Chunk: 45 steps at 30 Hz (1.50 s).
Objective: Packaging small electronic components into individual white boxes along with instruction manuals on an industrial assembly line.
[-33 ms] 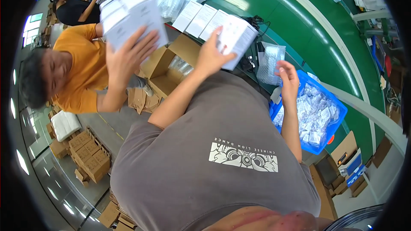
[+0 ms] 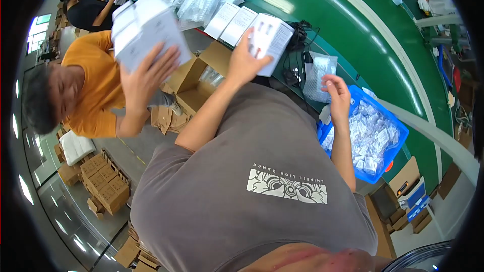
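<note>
My left hand is closed on a white printed box, thumb along its lower edge and fingers on its left side. The box is tilted just above the table edge. My right hand has half-bent fingers, spread apart. Its fingertips overlap the right edge of a bubble-wrap bag; whether they touch it I cannot tell. Behind the held box, white boxes lie in a row on the green table. To the left, a co-worker's hand steadies a blurred stack of white boxes.
An open cardboard carton stands at the table's near edge, with bagged items inside. Clear bubble bags lie at the back left. A blue bin of small clear packets sits at my right. Black cables lie beside the held box.
My left hand has carried the box to the left, over the row of boxes. My right fingers have shifted slightly left over the bubble-wrap bag. The co-worker's stack has moved a little left.
</note>
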Each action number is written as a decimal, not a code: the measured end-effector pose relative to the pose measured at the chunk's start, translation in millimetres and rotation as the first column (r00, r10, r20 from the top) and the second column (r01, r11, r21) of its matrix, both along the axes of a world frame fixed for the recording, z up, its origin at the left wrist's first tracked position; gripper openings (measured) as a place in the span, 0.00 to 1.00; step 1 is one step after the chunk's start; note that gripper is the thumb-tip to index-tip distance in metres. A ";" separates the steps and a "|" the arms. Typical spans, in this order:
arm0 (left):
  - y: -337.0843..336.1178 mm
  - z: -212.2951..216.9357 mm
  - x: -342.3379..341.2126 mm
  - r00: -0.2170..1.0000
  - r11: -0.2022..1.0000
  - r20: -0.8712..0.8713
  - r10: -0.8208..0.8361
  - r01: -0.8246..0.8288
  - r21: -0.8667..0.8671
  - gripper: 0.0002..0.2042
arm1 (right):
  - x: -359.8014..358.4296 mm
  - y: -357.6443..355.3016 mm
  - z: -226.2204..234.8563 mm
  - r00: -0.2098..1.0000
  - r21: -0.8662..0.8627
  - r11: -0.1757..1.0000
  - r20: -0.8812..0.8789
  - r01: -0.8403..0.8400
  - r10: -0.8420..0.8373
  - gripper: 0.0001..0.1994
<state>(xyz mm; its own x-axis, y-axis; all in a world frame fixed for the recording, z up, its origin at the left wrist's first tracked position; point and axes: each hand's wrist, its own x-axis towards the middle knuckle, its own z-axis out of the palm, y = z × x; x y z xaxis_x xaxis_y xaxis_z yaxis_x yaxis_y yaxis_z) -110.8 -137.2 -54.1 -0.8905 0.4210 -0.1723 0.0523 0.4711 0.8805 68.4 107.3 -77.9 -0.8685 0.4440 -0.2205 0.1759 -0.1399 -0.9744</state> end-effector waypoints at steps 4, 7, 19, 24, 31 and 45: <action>-34.9 -19.9 -46.1 0.974 0.976 -0.064 0.216 -0.218 -0.028 0.43 | -40.0 -12.4 -8.3 0.974 -0.023 0.982 0.123 -0.188 0.190 0.10; -58.2 -25.5 -81.6 0.980 0.966 -0.064 0.187 -0.195 -0.170 0.43 | -82.7 -16.9 -17.5 0.958 -0.001 0.969 0.147 -0.249 0.246 0.09; -103.5 -50.7 -167.8 0.941 0.913 -0.337 -0.032 -0.109 -0.392 0.38 | -465.5 -29.9 -76.6 0.911 0.898 0.439 -0.184 0.003 0.370 0.19; -111.3 -25.2 -187.4 0.931 0.973 -0.366 0.007 -0.090 -0.211 0.41 | -529.0 -19.3 -124.2 0.908 0.996 0.057 0.042 -0.072 0.416 0.14; -21.1 0.0 -209.6 0.903 0.996 -0.428 0.041 -0.006 0.084 0.36 | -416.1 -44.9 11.1 0.869 0.927 0.341 -0.294 0.157 0.398 0.06; 61.8 -35.5 -93.1 0.793 0.849 0.326 -0.514 0.418 0.322 0.41 | 223.4 144.9 -168.7 0.259 0.968 0.240 0.215 0.071 -0.942 0.22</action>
